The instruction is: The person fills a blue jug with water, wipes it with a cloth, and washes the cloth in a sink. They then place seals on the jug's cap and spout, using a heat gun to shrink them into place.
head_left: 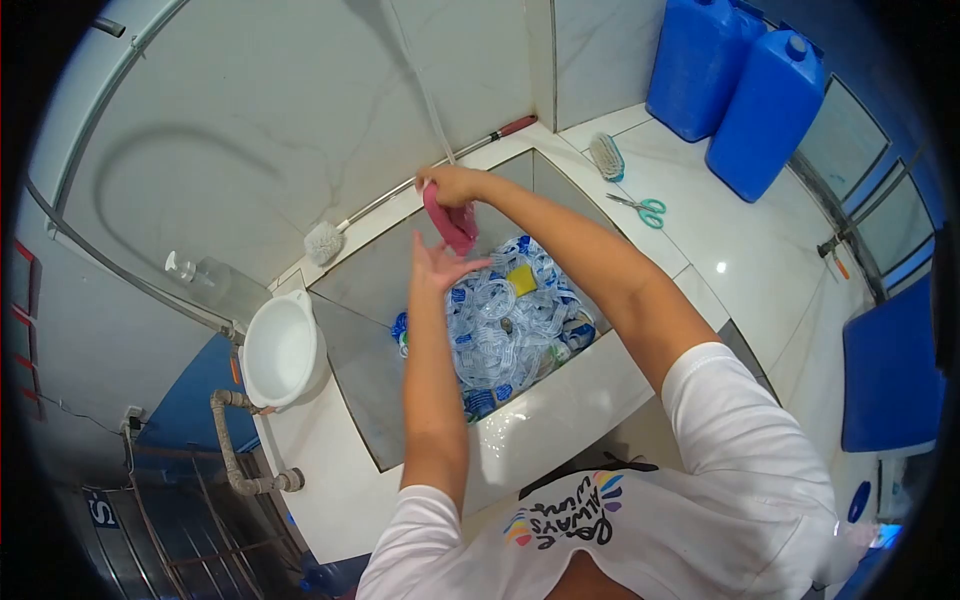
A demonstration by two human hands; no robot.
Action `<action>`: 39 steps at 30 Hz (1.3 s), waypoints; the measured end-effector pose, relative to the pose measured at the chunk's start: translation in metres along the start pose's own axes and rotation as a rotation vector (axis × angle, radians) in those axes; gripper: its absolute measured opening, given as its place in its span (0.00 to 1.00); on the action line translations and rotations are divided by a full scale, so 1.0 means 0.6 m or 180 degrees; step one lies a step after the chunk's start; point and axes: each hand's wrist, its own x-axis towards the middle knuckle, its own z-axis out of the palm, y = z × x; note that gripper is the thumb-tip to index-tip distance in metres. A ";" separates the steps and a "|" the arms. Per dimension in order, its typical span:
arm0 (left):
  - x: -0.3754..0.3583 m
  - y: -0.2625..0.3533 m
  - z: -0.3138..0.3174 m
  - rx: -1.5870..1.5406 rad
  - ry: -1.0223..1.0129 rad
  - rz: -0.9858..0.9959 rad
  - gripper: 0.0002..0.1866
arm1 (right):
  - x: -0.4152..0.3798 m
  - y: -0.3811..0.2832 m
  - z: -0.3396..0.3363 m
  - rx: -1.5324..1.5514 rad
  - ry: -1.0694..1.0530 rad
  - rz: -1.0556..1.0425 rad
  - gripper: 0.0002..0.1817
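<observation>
Over the far side of the tiled basin (352, 340), my right hand (452, 187) grips a limp pink cloth-like piece (453, 222) that hangs from its fingers. Just below and left of it, my left hand (440, 266) is open with its fingers spread, holding nothing. Beneath both hands the basin holds a heap of clear plastic pieces (495, 330), many ring-shaped, mixed with blue-printed bits. A yellow sponge (521, 280) lies on top of the heap.
A long-handled white brush (323, 243) lies along the back ledge. On the right counter are a scrub brush (606, 157), teal-handled scissors (648, 211) and blue jerrycans (765, 115). Left are a white bowl (283, 350), a pump bottle (218, 284) and a pipe (235, 455).
</observation>
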 end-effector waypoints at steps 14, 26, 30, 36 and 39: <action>0.180 -0.005 0.062 0.1284 -0.1882 0.1965 0.22 | -0.134 -0.003 -0.020 -0.1489 0.1280 -0.1742 0.26; 0.056 -0.034 0.101 0.0028 -0.0581 0.2349 0.22 | -0.127 -0.010 0.091 0.5755 0.3553 0.0744 0.12; -0.025 -0.052 0.149 0.1274 -0.0425 0.3670 0.16 | -0.120 -0.002 0.080 0.6972 0.3163 0.1609 0.11; -0.104 -0.085 0.169 0.4608 -0.0709 0.4647 0.16 | -0.209 -0.070 0.019 0.6022 0.1103 0.1594 0.10; -0.142 -0.143 0.169 0.4986 -0.1916 0.5772 0.09 | -0.250 0.027 0.065 0.5244 -0.0075 0.0195 0.13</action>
